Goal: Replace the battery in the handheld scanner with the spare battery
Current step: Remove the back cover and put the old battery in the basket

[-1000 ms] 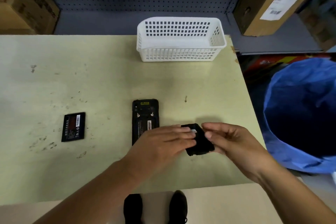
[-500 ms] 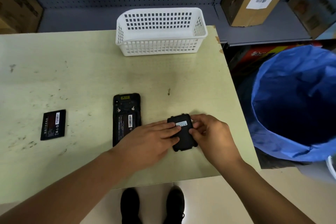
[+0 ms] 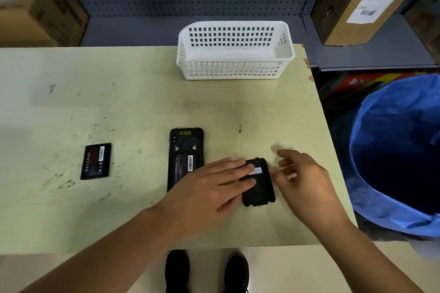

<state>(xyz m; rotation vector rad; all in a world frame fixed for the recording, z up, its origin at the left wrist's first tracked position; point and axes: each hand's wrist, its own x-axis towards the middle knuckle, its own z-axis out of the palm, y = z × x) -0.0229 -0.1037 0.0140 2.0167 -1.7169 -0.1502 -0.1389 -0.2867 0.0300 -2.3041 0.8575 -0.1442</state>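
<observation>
Beside the scanner [image 3: 185, 158], the left hand [image 3: 209, 191] is lying flat on the back cover [image 3: 258, 183] (stiff, light; lift by edges), right hand [image 3: 302, 178] hovering open, empty

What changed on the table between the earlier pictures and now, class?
The back cover, held up in both hands a second ago, now lies flat on the table. The right hand has let go and opened beside it; the left hand keeps fingertips on it. Scanner, spare battery and basket stayed put.
</observation>
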